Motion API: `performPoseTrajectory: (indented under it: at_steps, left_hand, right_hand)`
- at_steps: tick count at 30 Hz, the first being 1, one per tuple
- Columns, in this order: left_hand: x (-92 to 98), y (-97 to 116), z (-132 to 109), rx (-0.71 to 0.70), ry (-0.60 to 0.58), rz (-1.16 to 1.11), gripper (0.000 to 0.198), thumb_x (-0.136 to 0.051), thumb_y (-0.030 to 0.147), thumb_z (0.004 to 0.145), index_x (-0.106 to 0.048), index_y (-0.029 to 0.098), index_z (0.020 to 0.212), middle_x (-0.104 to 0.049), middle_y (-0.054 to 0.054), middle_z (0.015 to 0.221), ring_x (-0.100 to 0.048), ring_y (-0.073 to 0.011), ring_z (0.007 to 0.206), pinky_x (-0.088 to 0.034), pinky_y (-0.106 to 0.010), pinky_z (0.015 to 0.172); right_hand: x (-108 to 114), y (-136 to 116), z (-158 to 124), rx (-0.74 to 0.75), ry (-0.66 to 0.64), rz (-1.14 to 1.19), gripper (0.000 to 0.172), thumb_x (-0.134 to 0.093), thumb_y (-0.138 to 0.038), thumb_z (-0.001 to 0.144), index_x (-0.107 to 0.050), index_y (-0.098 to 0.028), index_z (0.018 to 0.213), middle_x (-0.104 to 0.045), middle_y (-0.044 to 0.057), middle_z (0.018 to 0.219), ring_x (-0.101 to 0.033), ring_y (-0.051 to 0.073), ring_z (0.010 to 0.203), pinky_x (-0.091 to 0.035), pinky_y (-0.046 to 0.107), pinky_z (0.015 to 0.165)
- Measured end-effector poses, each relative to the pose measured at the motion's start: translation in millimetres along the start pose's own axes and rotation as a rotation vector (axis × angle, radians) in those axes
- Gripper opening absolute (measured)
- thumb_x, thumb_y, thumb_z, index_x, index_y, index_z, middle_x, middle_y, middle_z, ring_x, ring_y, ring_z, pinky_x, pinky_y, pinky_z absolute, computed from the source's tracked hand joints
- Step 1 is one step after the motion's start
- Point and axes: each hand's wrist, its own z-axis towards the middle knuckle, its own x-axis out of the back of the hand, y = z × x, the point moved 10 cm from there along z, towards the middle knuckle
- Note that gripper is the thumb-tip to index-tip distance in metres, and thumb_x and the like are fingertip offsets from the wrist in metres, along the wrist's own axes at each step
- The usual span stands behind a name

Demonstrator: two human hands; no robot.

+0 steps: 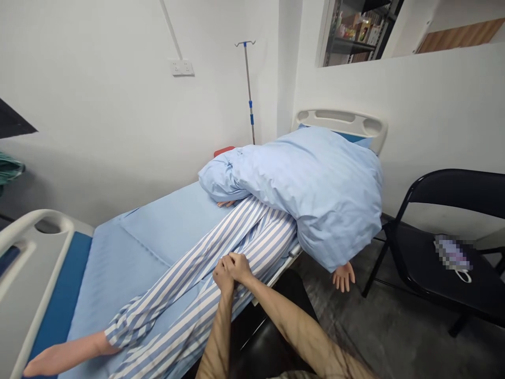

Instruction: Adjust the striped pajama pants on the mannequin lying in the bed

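A figure in blue-and-white striped trousers (pixel 221 252) lies on a hospital bed (pixel 158 226), its upper body and head covered by a pale blue quilt (pixel 315 184). One of its hands (pixel 344 276) hangs off the bed's near side, and a bare foot (pixel 59 358) points to the left. My left hand (pixel 223 275) and my right hand (pixel 238 266) are pressed together, fingers closed, resting on the striped trouser leg near the thigh. Whether they pinch the cloth is hidden.
A black folding chair (pixel 445 237) stands to the right with a face mask (pixel 453 255) on its seat. A drip stand (pixel 248 89) rises behind the bed by the white wall. White bed end boards sit at far right (pixel 343 123) and near left (pixel 31 247).
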Motion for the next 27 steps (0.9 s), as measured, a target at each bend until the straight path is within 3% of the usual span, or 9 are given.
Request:
performPoseTrajectory:
  at_steps: [5, 10, 18, 24, 27]
  left_hand:
    - [-3.5, -6, 0, 0.042, -0.043, -0.044, 0.028, -0.043, 0.025, 0.088, -0.057, 0.017, 0.065, -0.06, -0.003, 0.066, -0.046, -0.0121, 0.061, -0.026, -0.024, 0.06]
    - [-7.5, -3, 0, -0.004, -0.062, -0.06, 0.033, -0.04, 0.029, 0.088, -0.051, 0.018, 0.059, -0.058, -0.003, 0.063, -0.044, -0.0126, 0.06, -0.026, -0.025, 0.061]
    - [-9.1, 2, -1, -0.028, -0.05, -0.047, 0.035, -0.037, 0.032, 0.086, -0.043, 0.02, 0.054, -0.053, -0.002, 0.057, -0.042, -0.013, 0.06, -0.026, -0.026, 0.063]
    - [-8.4, 5, -2, -0.028, -0.043, -0.076, 0.034, -0.039, 0.032, 0.084, -0.042, 0.02, 0.052, -0.048, 0.0, 0.053, -0.039, -0.0121, 0.057, -0.026, -0.027, 0.061]
    - [6.1, 8, -4, 0.025, 0.025, -0.179, 0.037, -0.038, 0.035, 0.084, -0.04, 0.021, 0.051, -0.045, 0.002, 0.05, -0.04, -0.0118, 0.056, -0.029, -0.026, 0.059]
  right_hand:
    - [11, -19, 8, 0.091, -0.052, -0.044, 0.035, -0.051, -0.025, 0.085, -0.043, -0.017, 0.052, -0.042, -0.004, 0.049, -0.036, 0.008, 0.052, -0.022, 0.022, 0.053]
    - [30, -45, 21, 0.205, -0.052, -0.063, 0.039, -0.046, -0.03, 0.09, -0.043, -0.016, 0.054, -0.04, -0.005, 0.049, -0.037, 0.007, 0.052, -0.023, 0.02, 0.055]
    - [20, -4, 27, 0.141, -0.131, -0.25, 0.034, -0.049, -0.027, 0.088, -0.052, -0.016, 0.056, -0.048, -0.003, 0.05, -0.037, 0.009, 0.052, -0.021, 0.024, 0.057]
    - [20, -2, 26, 0.136, -0.102, -0.25, 0.032, -0.049, -0.026, 0.087, -0.056, -0.017, 0.057, -0.053, -0.001, 0.053, -0.038, 0.009, 0.052, -0.02, 0.025, 0.057]
    - [23, -2, 27, 0.126, -0.081, -0.201, 0.033, -0.05, -0.026, 0.087, -0.055, -0.017, 0.056, -0.051, -0.002, 0.051, -0.039, 0.009, 0.053, -0.019, 0.025, 0.057]
